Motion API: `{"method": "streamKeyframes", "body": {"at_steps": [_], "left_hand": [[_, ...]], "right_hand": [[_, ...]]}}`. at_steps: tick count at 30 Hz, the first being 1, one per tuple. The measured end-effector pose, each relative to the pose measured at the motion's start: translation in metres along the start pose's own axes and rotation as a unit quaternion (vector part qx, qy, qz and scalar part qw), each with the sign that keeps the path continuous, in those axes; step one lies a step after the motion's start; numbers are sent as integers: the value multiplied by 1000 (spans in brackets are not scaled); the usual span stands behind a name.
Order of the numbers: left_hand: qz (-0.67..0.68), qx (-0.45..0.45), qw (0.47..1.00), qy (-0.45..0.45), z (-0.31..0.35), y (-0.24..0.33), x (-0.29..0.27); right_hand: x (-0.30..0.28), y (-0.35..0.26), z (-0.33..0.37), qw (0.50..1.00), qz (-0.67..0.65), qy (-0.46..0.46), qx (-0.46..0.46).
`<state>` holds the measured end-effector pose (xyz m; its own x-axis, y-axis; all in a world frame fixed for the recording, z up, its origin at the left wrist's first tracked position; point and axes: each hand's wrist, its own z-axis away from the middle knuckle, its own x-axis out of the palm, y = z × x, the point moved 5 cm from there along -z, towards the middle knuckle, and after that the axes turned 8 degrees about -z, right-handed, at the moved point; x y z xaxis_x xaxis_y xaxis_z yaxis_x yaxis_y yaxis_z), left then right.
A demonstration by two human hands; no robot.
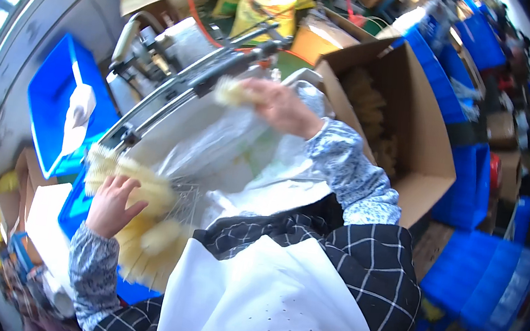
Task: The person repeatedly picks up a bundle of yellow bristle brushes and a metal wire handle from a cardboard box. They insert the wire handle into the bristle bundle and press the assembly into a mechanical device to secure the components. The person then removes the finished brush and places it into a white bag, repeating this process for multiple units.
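My right hand (pixel 280 106) is closed round a small cream bristle brush (pixel 231 91), its bristles pointing left. It is held above the far part of a pale work surface, near a metal rail. At the left, my left hand (pixel 113 205) lies on a heap of cream bristle brushes (pixel 144 180), fingers stretched out and thumb apart. More brushes, fanned out and slightly blurred, lie right beside that hand. A bundle of thin wires (pixel 187 199) shows next to the heap.
A metal rail (pixel 175 88) crosses the far side. At the right stands an open cardboard box (pixel 426 119) with brushes inside. Clear plastic sheeting (pixel 215 136) covers the middle. Blue bins (pixel 54 106) stand left, and yellow sacks (pixel 264 10) at the back.
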<state>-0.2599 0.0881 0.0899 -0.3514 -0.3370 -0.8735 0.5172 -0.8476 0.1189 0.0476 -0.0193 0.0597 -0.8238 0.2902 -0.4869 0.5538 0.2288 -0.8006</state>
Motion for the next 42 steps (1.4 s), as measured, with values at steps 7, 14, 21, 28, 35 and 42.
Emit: {"method": "streamKeyframes", "body": {"at_steps": [7, 14, 21, 28, 35, 42], "left_hand": [[-76, -20, 989, 124, 32, 10, -8], [1, -3, 998, 69, 50, 28, 8], [193, 18, 976, 100, 51, 28, 0], [241, 1, 958, 154, 60, 23, -17], [281, 107, 944, 138, 64, 36, -19], [303, 100, 920, 229, 81, 24, -42]], "right_hand": [[21, 23, -98, 908, 392, 61, -134], [68, 46, -136, 918, 388, -29, -74], [71, 59, -141, 915, 395, -24, -78], [70, 61, -141, 923, 373, -25, -92], [80, 68, -154, 905, 407, -52, -113], [57, 91, -143, 897, 433, 6, -87]]}}
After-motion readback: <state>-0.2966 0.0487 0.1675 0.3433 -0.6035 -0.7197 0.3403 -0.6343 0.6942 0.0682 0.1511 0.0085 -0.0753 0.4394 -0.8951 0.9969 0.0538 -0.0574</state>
